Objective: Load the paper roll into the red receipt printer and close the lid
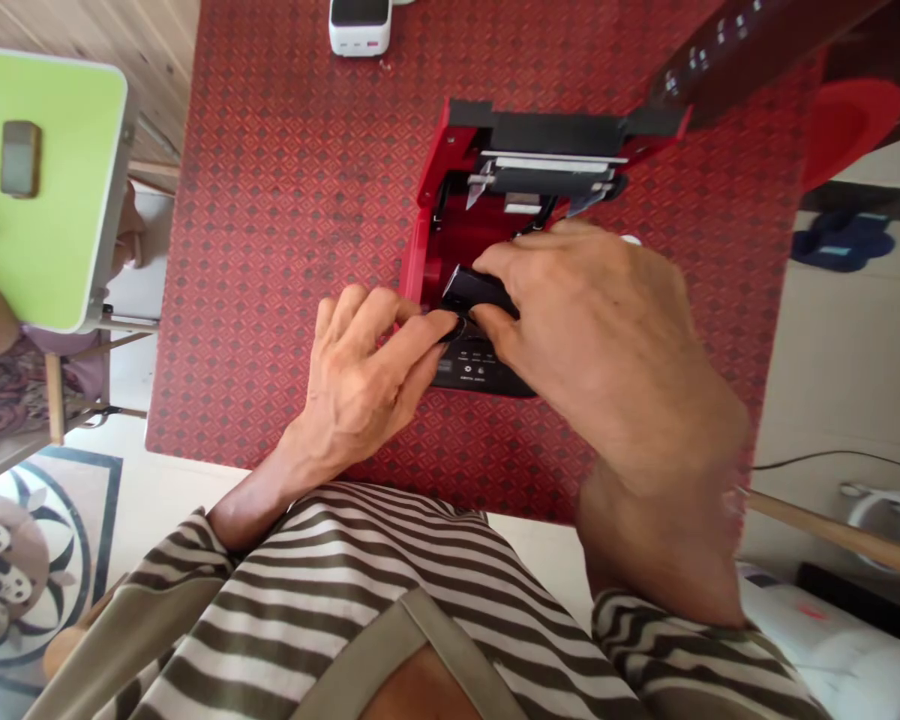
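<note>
A red machine (414, 262) sits on the table with its lid (559, 135) raised, and its inside is open to view. Along its near edge runs a black control panel (474, 368) with small white icons. My right hand (600, 330) pinches a small black box-shaped piece (471, 290) over the machine's near part. The hand covers much of the machine's right side. At the near left of the opening, my left hand (371, 365) has thumb and finger closed on a small black piece (454, 330), close to the box-shaped one. Whether the two pieces are joined I cannot tell.
The table has a red patterned cover (285, 220). A white device with a dark top (360, 25) stands at its far edge. A glossy dark brown post-like object (742, 50) lies at upper right. Left is a green table (60, 250) with a phone (21, 158), a person beside it.
</note>
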Demonstrator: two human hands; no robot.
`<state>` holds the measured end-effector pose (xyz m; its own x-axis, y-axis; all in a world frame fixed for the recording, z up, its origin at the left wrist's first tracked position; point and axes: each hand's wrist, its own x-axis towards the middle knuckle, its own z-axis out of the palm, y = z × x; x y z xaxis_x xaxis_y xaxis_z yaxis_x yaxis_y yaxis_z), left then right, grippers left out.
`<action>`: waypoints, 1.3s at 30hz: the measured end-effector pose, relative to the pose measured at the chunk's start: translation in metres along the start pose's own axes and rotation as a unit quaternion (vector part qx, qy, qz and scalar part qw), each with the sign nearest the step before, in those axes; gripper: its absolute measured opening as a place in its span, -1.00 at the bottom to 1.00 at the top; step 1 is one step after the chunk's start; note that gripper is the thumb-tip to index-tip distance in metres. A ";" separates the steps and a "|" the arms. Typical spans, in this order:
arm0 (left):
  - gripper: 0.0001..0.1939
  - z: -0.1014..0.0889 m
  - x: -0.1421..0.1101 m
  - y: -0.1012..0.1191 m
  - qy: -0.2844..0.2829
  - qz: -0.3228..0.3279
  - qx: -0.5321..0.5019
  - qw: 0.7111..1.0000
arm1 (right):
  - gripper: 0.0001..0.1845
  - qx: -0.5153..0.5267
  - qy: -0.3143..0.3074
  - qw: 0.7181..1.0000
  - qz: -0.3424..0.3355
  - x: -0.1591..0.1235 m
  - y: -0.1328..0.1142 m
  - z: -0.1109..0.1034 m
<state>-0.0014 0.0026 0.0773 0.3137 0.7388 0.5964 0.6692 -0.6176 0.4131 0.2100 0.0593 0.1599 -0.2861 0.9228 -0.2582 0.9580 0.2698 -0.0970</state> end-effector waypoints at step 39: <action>-0.81 0.005 0.015 -0.004 -0.023 -0.023 -0.006 0.999 | -0.61 0.164 0.186 0.962 -0.113 -0.019 0.039 0.029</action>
<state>0.0045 0.0174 0.0813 0.3143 0.7774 0.5448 0.6755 -0.5864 0.4471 0.2527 0.0443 0.1335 -0.4003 0.9021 0.1614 0.7976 0.4297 -0.4234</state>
